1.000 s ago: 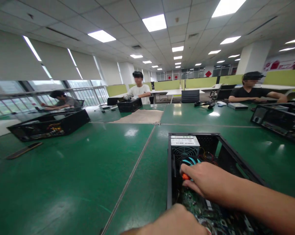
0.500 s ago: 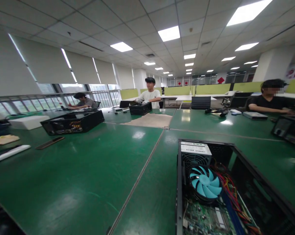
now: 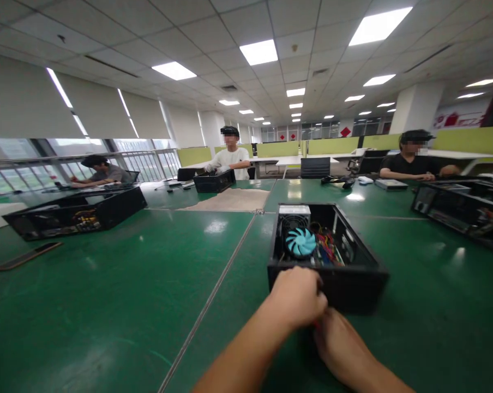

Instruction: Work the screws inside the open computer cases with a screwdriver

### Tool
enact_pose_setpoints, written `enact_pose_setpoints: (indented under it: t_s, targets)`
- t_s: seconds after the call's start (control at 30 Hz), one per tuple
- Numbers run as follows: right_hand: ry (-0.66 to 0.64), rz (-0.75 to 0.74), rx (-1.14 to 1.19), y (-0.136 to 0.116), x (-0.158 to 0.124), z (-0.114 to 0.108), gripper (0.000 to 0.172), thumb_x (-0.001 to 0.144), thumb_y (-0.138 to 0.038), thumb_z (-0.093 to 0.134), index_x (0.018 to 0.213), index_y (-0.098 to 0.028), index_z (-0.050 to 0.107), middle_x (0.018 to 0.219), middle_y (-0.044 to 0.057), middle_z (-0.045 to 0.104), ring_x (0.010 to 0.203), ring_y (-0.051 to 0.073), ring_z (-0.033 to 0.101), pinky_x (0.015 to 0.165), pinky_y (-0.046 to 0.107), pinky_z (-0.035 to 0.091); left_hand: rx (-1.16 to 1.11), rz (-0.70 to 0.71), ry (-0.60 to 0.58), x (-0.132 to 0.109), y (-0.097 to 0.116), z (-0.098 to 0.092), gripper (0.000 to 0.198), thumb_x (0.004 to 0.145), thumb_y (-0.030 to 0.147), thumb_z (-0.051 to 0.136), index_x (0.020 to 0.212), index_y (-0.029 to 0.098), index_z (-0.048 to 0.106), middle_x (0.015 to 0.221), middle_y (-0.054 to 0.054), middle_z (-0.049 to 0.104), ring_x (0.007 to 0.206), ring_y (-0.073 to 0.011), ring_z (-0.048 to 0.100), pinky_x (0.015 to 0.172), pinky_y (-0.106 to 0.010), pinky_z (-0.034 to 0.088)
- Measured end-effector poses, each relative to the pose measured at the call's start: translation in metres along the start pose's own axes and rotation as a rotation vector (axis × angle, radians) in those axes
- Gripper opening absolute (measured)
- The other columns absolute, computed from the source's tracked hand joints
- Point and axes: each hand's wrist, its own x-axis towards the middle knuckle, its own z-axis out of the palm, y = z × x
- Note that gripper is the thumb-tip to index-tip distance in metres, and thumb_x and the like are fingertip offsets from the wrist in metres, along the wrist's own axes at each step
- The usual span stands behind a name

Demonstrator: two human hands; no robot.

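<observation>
An open black computer case [image 3: 348,286] lies on the green table in front of me, its near wall facing me. Inside show a turquoise fan [image 3: 301,242], a power supply [image 3: 294,209] and red and yellow cables [image 3: 327,245]. My left hand [image 3: 299,292] is closed, back of the hand up, in front of the case's near wall; whether it touches the wall I cannot tell. Just below it, my right hand [image 3: 340,335] is closed too, its fingertips close to the left hand. A small bit of red shows between the hands; what it belongs to is hidden.
Another open black case [image 3: 78,213] stands to the left, with a flat dark strip [image 3: 28,256] before it. To the right is a further open case [image 3: 461,213] by a person in black. Across the table, a person in white works at a small black box [image 3: 214,181].
Both my hands have come into view, closed together before the case. The case now sits farther from me, its near wall showing. My view has turned slightly right.
</observation>
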Motion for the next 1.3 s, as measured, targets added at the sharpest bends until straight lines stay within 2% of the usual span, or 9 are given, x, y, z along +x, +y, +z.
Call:
enact_pose_setpoints:
  t_s: [0.07,0.1,0.23,0.33,0.43,0.97,1.1,1.23,1.3]
  targets:
    - [0.046,0.015,-0.064,0.007,0.015,0.004,0.045,0.092,-0.004,0.042,0.134,-0.013,0.054,0.145,0.017,0.048,0.137,0.029,0.039,0.114,0.050,0.026,0.016,-0.054,0.090,0.026,-0.015,0.010,0.030,0.098,0.027,0.053,0.126,0.017,0.055,0.128,-0.012,0.056,0.115,-0.0264,0.056,0.098,-0.050,0.047]
    - [0.061,0.026,-0.093,0.011,0.019,0.005,0.049,0.089,0.000,0.038,0.134,-0.010,0.054,0.146,0.019,0.047,0.138,0.030,0.038,0.115,0.049,0.024,0.019,-0.058,0.113,0.034,-0.022,0.016,0.032,0.097,0.025,0.053,0.128,0.017,0.054,0.130,-0.012,0.055,0.118,-0.0268,0.054,0.101,-0.051,0.045]
    - [0.088,0.069,-0.170,0.018,0.011,0.005,0.046,0.091,-0.005,0.032,0.128,-0.012,0.059,0.130,0.018,0.061,0.121,0.030,0.055,0.099,0.043,0.041,0.008,-0.041,0.160,0.040,-0.051,0.034,0.030,0.094,0.029,0.059,0.122,0.017,0.057,0.123,-0.010,0.058,0.108,-0.0240,0.059,0.094,-0.046,0.050]
    - [0.082,0.077,-0.181,0.016,0.002,0.006,0.043,0.097,-0.014,0.032,0.133,-0.015,0.054,0.117,0.015,0.068,0.100,0.028,0.066,0.083,0.038,0.048,0.000,-0.009,0.151,0.036,-0.063,0.039,0.023,0.096,0.031,0.057,0.113,0.016,0.060,0.113,-0.008,0.062,0.098,-0.0210,0.062,0.086,-0.042,0.053]
    - [0.056,0.080,-0.166,0.015,0.001,0.006,0.043,0.096,-0.023,0.038,0.138,-0.017,0.048,0.105,0.012,0.073,0.085,0.029,0.070,0.072,0.038,0.049,0.017,0.038,0.080,0.035,-0.065,0.043,0.022,0.094,0.033,0.061,0.105,0.015,0.063,0.105,-0.007,0.064,0.095,-0.0205,0.062,0.086,-0.042,0.053]
    - [0.003,0.102,-0.071,0.017,0.005,-0.003,0.043,0.094,-0.033,0.045,0.134,-0.020,0.051,0.109,0.010,0.073,0.095,0.028,0.069,0.079,0.036,0.046,0.067,0.024,0.042,0.037,-0.062,0.047,0.021,0.095,0.034,0.060,0.105,0.016,0.064,0.103,-0.006,0.065,0.093,-0.0198,0.063,0.084,-0.041,0.054]
    - [0.009,0.104,-0.060,0.015,0.004,-0.007,0.046,0.091,-0.028,0.045,0.136,-0.020,0.049,0.108,0.011,0.073,0.096,0.029,0.069,0.081,0.038,0.046,0.126,0.000,0.133,0.057,-0.052,0.022,0.024,0.095,0.035,0.060,0.109,0.015,0.062,0.103,-0.006,0.065,0.089,-0.0188,0.064,0.080,-0.038,0.056]
    - [-0.005,0.111,-0.048,0.011,0.005,-0.012,0.049,0.083,-0.020,0.047,0.131,-0.019,0.049,0.099,0.011,0.074,0.091,0.030,0.070,0.079,0.038,0.045,0.257,0.017,0.334,0.112,-0.040,-0.033,0.035,0.095,0.034,0.059,0.126,0.019,0.055,0.132,-0.011,0.053,0.117,-0.0277,0.054,0.098,-0.051,0.047]
    - [-0.022,0.122,-0.043,0.010,0.006,-0.013,0.044,0.079,-0.017,0.048,0.123,-0.017,0.053,0.094,0.011,0.073,0.089,0.031,0.070,0.077,0.038,0.045,0.320,0.022,0.343,0.139,-0.038,-0.056,0.040,0.094,0.035,0.060,0.130,0.018,0.053,0.136,-0.012,0.050,0.120,-0.0294,0.053,0.099,-0.053,0.046]
